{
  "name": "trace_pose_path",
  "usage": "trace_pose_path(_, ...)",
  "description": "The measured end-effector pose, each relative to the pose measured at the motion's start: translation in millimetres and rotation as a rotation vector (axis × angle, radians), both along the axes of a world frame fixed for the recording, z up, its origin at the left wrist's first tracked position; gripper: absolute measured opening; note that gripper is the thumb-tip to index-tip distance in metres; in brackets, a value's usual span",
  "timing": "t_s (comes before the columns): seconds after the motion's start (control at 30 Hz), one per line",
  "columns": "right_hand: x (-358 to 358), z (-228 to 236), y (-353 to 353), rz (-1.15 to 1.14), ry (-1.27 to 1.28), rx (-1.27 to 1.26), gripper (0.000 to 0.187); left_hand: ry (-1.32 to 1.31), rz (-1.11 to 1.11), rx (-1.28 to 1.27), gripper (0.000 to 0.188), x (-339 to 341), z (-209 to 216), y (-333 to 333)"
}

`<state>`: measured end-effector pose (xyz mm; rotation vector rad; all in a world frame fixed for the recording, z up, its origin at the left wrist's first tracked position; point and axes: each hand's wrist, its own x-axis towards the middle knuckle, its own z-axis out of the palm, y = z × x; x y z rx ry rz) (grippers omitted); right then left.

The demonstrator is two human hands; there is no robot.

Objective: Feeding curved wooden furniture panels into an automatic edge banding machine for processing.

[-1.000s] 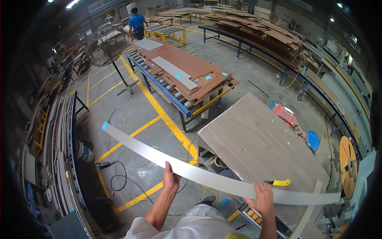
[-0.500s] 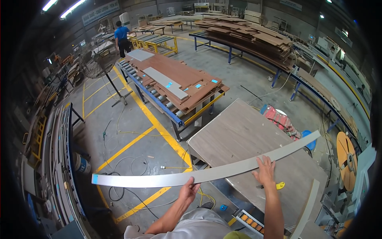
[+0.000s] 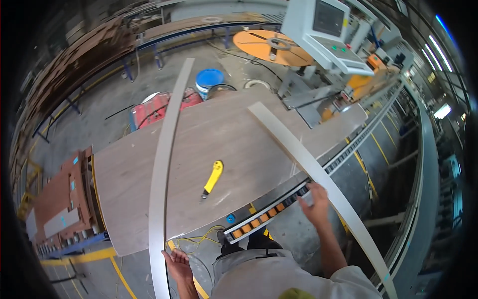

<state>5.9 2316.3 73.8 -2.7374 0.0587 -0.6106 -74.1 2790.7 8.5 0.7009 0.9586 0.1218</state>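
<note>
A long pale strip [image 3: 167, 144] lies across the left part of the wood-topped table [image 3: 219, 129], its far end jutting past the table edge. My left hand [image 3: 180, 266] is at the strip's near right edge, fingertips beside it or just touching, with the fingers apart. Further right, a second pale strip [image 3: 311, 162] runs from the tabletop down toward the lower right. Beside its left edge is my right hand [image 3: 317, 203], open with fingers spread; whether it touches that strip I cannot tell. A yellow utility knife [image 3: 214, 177] rests on the table between the strips.
A narrow rail with orange blocks [image 3: 259, 219] runs along the table's near edge. Beyond the table are a blue-lidded bucket [image 3: 209, 78], red bags [image 3: 154, 109] and a machine with a screen and an orange reel [image 3: 271, 48]. Stacked brown panels [image 3: 62, 199] stand at left.
My view has swung right. The strip that both hands held now lies on the left of the table; my right hand has left it and is beside the second strip.
</note>
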Motion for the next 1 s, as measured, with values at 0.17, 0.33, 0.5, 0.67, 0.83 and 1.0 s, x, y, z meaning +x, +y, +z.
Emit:
trace_pose_path(0.17,-101.9,6.1,-125.7,-0.508,0.187,-0.136,0.103,-0.103,-0.428,0.322,0.038,30.5,53.3,-71.4)
trace_pose_path(0.33,-162.9,-1.8,-196.0,-0.461,0.461,0.024,0.106,-0.469,-0.621,0.710,0.030,110.5,61.3,-159.7)
trace_pose_path(0.5,-165.5,4.1,-207.4,-0.386,0.572,0.230,0.078,-0.565,-0.750,0.780,0.032,181.6,58.2,-276.4)
trace_pose_path(0.67,-203.8,28.3,-233.1,-0.260,0.521,0.173,0.074,-0.639,-0.676,1.287,0.051,234.8,61.6,-379.2)
trace_pose_path(0.83,-216.4,32.7,-280.3,-0.171,0.638,0.261,0.077,-0.637,-0.737,1.875,0.071,277.1,84.3,-450.7)
trace_pose_path(1.0,-231.8,36.0,-314.8,-0.205,0.684,0.282,0.078,-0.380,-1.023,2.146,0.099,296.4,68.5,-533.9)
